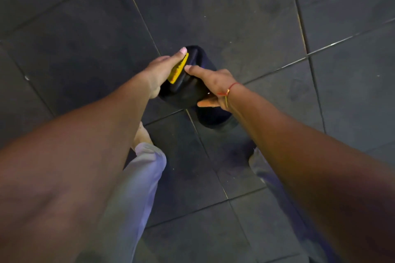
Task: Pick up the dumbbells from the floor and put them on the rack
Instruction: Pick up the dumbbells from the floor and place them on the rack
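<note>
**Dumbbell in both hands, rack nowhere in view**

The dumbbell [188,83], black with a yellow label, sat at the frame's centre, held over the floor [256,17]; whether it had fully left the tiles could not be told. The left hand [164,70] pressed straight fingers along its upper end. The right hand [213,85] curled round its lower right side. Racking remained, judging by this. Bare tiles lay all around; trouser legs [139,177] stood at the bottom.
</note>
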